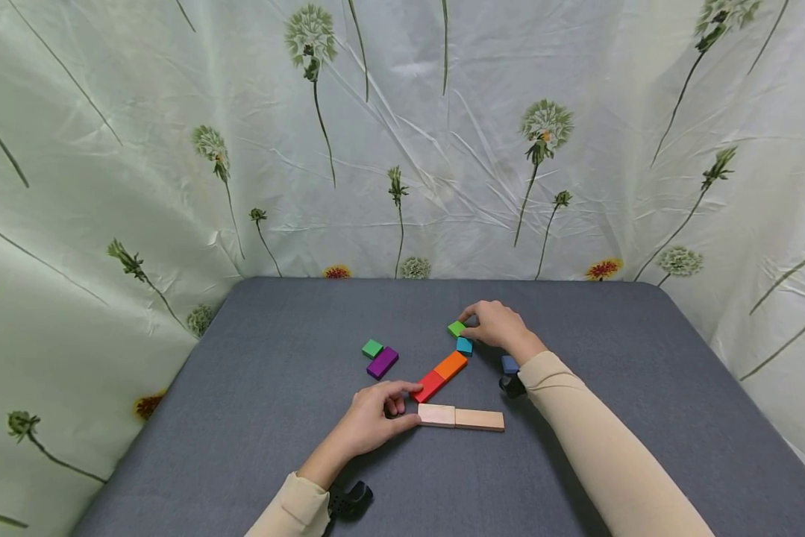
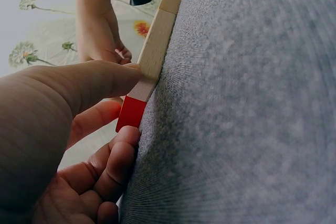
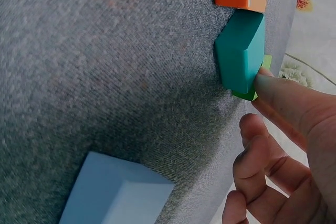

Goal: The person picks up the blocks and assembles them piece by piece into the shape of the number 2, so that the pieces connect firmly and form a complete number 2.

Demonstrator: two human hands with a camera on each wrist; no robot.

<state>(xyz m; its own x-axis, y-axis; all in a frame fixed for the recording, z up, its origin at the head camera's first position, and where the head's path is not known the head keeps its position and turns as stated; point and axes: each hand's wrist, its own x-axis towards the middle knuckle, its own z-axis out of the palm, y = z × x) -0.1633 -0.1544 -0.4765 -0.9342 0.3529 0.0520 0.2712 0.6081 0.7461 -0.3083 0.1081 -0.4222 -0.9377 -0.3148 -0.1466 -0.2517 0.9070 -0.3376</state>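
Observation:
My left hand point(image 1: 374, 418) rests at the corner where two rows of blocks come together. Its thumb touches the end of a pale wooden block point(image 1: 436, 415), and its index finger touches a red block point(image 1: 429, 386); the other fingers are bent beside the red one. A second wooden block point(image 1: 479, 420) continues the pale row. Beyond the red block lie an orange block point(image 1: 450, 365) and a teal-blue block point(image 1: 465, 346). At the row's far end my right hand point(image 1: 499, 327) pinches a light green block point(image 1: 456, 329) between thumb and index finger, partly hidden in the right wrist view.
Left of the rows, a purple block point(image 1: 383, 363) lies against a green block point(image 1: 372, 348). A blue block point(image 1: 509, 364) sits beside the right wrist, close to its camera point(image 1: 512, 385). Flower-printed cloth point(image 1: 442, 149) hangs behind the grey table point(image 1: 274, 418).

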